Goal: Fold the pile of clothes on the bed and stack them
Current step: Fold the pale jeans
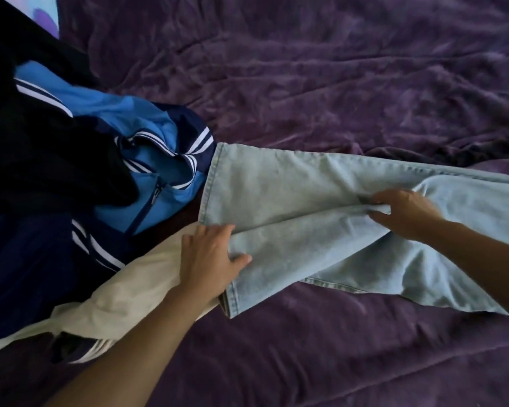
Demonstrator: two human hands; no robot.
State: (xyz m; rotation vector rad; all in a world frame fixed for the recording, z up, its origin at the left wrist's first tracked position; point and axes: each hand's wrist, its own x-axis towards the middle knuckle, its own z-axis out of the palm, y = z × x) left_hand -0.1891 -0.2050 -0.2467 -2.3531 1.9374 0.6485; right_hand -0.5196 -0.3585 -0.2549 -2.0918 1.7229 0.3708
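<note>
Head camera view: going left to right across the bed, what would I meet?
Black garment → blue striped jacket → left hand gripping a jeans hem → light blue jeans → right hand pinching the jeans, all on the purple blanket.

Dim room, soft even light, no hard shadows. Purple bed cover (335, 83) reads muddy, faint sheen on its creases above the pale jeans (306, 201). Dark clothes (27, 148) left of the jeans are crushed to near black, no detail. Small bright patch (46, 13) far up-left of the jeans is blown out. Right hand (406, 211) slightly motion-blurred. Wide-angle bend twd the frame edges; overall pic a bit soft, noisy.
</note>
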